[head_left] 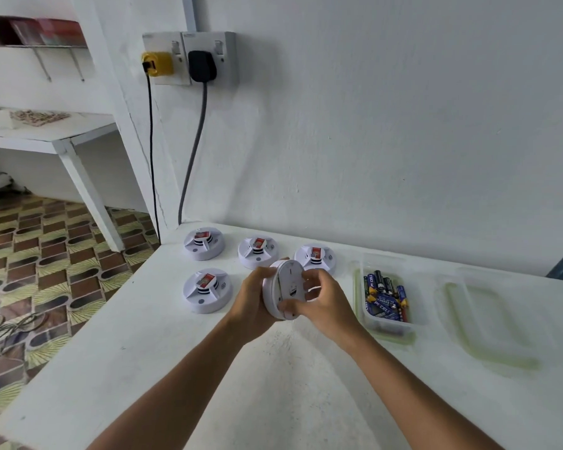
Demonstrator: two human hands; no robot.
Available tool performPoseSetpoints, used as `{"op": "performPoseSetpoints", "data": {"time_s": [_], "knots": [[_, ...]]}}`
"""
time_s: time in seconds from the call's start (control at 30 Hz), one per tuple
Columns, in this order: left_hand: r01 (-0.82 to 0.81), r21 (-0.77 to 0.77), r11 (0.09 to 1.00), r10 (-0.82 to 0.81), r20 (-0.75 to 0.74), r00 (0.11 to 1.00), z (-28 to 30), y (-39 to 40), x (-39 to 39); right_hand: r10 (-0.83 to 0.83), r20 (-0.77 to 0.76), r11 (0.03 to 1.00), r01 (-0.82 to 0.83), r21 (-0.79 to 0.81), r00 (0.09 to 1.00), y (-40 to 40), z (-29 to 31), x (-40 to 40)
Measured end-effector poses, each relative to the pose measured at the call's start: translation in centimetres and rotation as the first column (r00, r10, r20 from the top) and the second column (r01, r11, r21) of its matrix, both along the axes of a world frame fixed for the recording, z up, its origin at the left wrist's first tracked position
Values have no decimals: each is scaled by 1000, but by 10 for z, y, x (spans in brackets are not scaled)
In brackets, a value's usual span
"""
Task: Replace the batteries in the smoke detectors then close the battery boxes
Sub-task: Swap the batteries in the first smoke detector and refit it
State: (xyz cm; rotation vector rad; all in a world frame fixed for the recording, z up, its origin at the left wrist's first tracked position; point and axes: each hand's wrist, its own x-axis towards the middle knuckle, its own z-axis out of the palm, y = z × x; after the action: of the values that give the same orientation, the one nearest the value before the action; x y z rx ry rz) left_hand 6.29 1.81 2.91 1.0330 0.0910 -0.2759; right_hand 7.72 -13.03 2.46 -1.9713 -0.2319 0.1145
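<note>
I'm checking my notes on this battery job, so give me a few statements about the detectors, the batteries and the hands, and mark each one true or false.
1. Four smoke detectors lie on the table. True.
2. Both hands hold a fifth detector above the table. True: the left hand and the right hand grip it.
3. The batteries lie loose on the table. False: they sit in a clear tub.
4. The held detector lies flat. False: it is tipped on edge, its back toward the camera.
5. Two plugs sit in the wall sockets. True.
</note>
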Motion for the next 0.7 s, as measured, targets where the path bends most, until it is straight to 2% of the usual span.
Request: {"op": "performPoseSetpoints", "data": {"time_s": [0.1, 0.2, 0.27, 0.37, 0.47, 0.57, 0.63, 0.7], "knots": [[5, 10, 1000, -4, -26, 1000, 2, 3, -2, 51, -42, 998, -49, 41, 998, -1, 5, 3], [42, 58, 997, -38, -57, 998, 0, 7, -3, 103, 41, 993, -101, -52, 994, -2, 6, 7], [61, 66, 996, -57, -69, 996, -1, 9, -2, 143, 44, 987, -139, -75, 989, -2, 7, 8], [71, 98, 993, -64, -78, 995, -2, 11, -1, 170, 12, 985, -170, -30, 985, 1, 5, 9], [18, 117, 993, -5, -107, 994, 0, 14, -1, 131, 0, 990, -131, 56, 991, 7, 2, 6], [-111, 130, 985, 127, -123, 984, 4, 27, 2, 6, -75, 984, 7, 177, 997, 14, -7, 8], [-208, 125, 970, 224, -131, 966, 7, 38, 5, -54, -108, 996, 61, 62, 993, 20, -16, 12], [-278, 117, 953, 292, -130, 947, 10, 46, 9, -29, -93, 977, 8, -214, 995, 25, -24, 16]]}}
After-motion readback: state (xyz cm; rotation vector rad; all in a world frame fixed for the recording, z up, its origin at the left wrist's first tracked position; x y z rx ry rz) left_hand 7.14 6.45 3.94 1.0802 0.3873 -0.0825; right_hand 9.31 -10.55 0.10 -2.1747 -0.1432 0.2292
